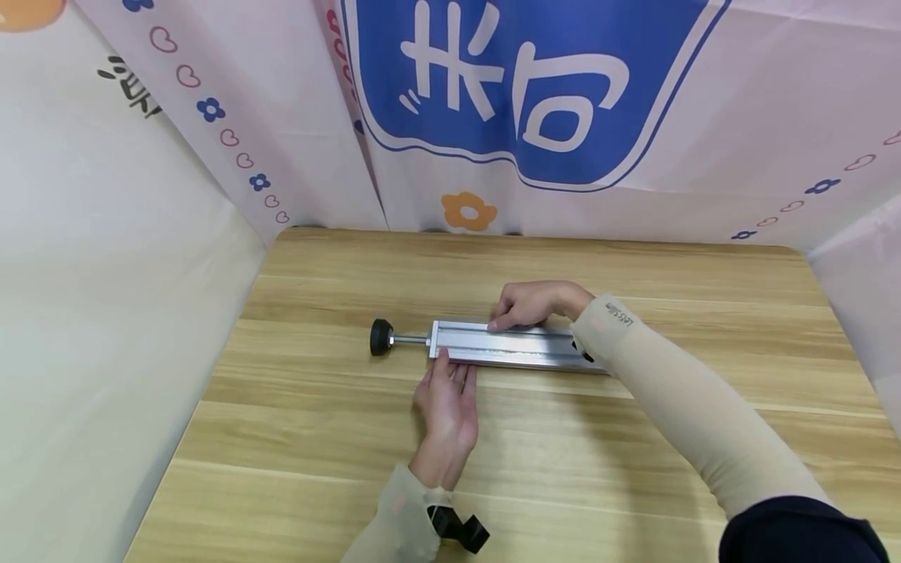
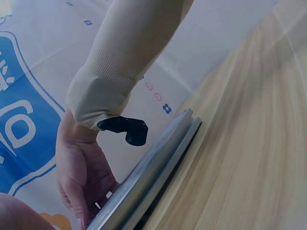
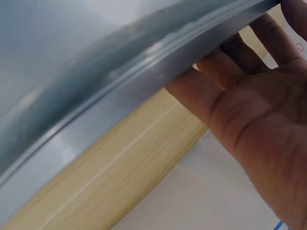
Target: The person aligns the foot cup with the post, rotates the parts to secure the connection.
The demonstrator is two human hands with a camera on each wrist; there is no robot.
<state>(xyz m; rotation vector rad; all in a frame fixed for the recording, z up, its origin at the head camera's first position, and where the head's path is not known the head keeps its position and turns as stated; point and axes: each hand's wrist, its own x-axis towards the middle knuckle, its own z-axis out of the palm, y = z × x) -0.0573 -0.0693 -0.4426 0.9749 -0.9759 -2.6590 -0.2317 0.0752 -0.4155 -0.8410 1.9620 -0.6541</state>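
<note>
A silver aluminium profile (image 1: 507,346) lies lengthwise across the wooden table, its right end hidden under the right forearm. From its left end plate projects a thin metal rod (image 1: 411,339) with a black round foot (image 1: 381,337). My left hand (image 1: 446,407) grips the near edge close to that end, thumb on top and fingers against the side and underneath. Reaching over from the right, my right hand (image 1: 531,303) holds the far edge. In the right wrist view, the fingers (image 3: 223,72) of this hand curl under the profile (image 3: 110,67).
The wooden table (image 1: 317,469) ends at the back against a printed cloth (image 1: 633,211) with a blue emblem. White cloth (image 1: 105,313) hangs at the left side. Black wrist-worn devices (image 1: 457,529) sit on the sleeves.
</note>
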